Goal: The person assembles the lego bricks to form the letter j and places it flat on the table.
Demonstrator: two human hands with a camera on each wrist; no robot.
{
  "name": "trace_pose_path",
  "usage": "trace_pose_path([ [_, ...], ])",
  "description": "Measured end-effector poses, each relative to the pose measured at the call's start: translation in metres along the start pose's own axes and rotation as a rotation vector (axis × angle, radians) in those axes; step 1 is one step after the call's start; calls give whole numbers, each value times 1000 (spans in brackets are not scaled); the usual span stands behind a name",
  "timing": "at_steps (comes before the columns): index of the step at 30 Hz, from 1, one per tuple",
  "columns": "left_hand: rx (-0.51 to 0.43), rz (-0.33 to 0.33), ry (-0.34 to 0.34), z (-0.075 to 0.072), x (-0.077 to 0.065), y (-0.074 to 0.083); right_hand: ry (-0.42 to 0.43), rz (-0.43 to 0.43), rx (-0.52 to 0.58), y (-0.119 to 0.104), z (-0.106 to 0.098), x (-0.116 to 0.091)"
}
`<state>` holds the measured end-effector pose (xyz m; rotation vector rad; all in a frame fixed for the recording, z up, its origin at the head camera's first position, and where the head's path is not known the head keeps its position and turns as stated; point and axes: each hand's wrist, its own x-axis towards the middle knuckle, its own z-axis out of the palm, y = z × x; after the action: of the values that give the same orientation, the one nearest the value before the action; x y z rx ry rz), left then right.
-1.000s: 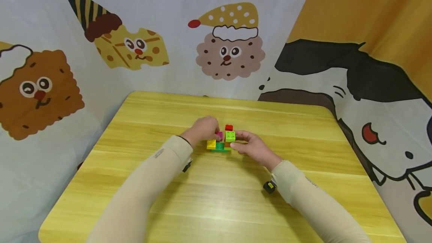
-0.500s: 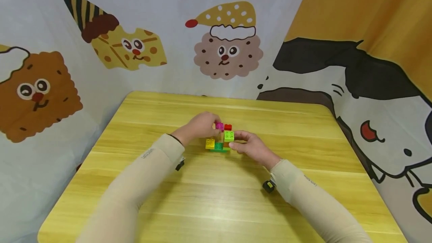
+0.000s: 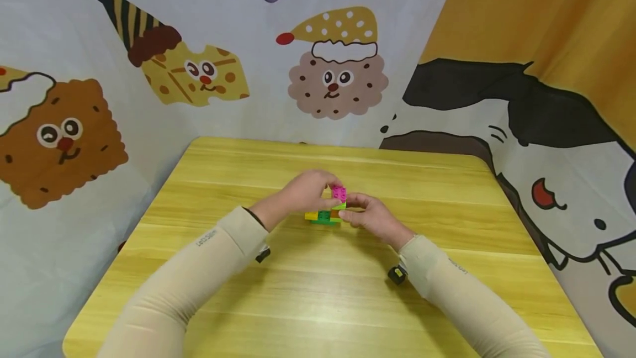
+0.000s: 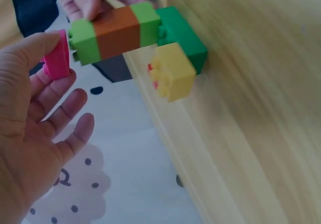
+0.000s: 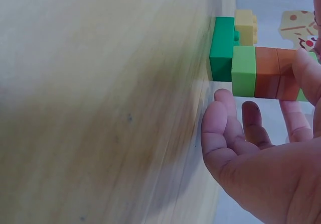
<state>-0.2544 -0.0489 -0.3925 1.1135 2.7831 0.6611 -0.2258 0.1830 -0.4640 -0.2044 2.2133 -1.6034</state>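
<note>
My left hand point(image 3: 310, 189) pinches a pink brick point(image 3: 339, 193) between thumb and index finger. The brick is at the studded top of a small tower; whether they touch, I cannot tell. In the left wrist view the tower shows a light green brick point(image 4: 85, 42) on top, brown bricks point(image 4: 118, 32) below it, then another light green brick point(image 4: 149, 23). It rises from a dark green base brick point(image 4: 185, 40), which also carries a yellow brick point(image 4: 178, 73). My right hand point(image 3: 370, 215) holds the tower from the right, its thumb against the brown and upper light green bricks.
The wooden table point(image 3: 318, 291) extends around the bricks. Behind it hangs a cloth point(image 3: 223, 120) printed with cartoon figures. A small black device point(image 3: 396, 275) sits below my right wrist.
My left hand has carried the pink brick from the tower's left, past its far side, to the tower's top. The red brick behind is now hidden. My right hand stays put.
</note>
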Motion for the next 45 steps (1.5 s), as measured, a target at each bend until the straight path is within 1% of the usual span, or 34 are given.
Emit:
trace_pose_path([
  [4,33,10,-11,6,-1,2,-17,2,19,1,-1,0],
  [10,23,0,-4,8,-2,5,-80,37,194,-1,-5,1],
  [13,21,-4,4,9,-2,5,-94,51,213,-4,-6,3],
  [16,24,-2,9,10,-1,4,-87,72,205,-6,-4,6],
  [19,17,5,9,11,1,3,-72,102,249,-6,1,9],
  [22,-22,0,2,14,3,1,-51,117,295,-8,4,10],
  [26,-82,-18,8,17,3,-1,-32,116,335,-9,7,10],
  [30,-81,-20,13,19,1,0,-39,118,342,-8,8,11],
  [32,-58,-23,9,18,-2,0,-51,123,310,-8,7,10],
  [34,-20,-42,11,16,-6,1,-48,112,259,-9,4,7],
  [35,5,-55,21,15,-8,0,-38,95,227,-9,3,6],
  [36,35,-72,38,13,-12,-1,-19,59,173,-9,1,4],
  [38,109,-96,84,13,-18,-4,54,-55,41,-10,-1,0],
  [40,208,-102,128,13,-26,-8,134,-201,-131,-12,-3,-4],
  [42,333,-80,153,16,-33,-12,212,-343,-325,-16,-5,-6],
  [44,461,-43,149,21,-39,-16,243,-452,-459,-19,-5,-8],
  [45,513,-25,142,25,-41,-18,246,-492,-505,-21,-6,-7],
])
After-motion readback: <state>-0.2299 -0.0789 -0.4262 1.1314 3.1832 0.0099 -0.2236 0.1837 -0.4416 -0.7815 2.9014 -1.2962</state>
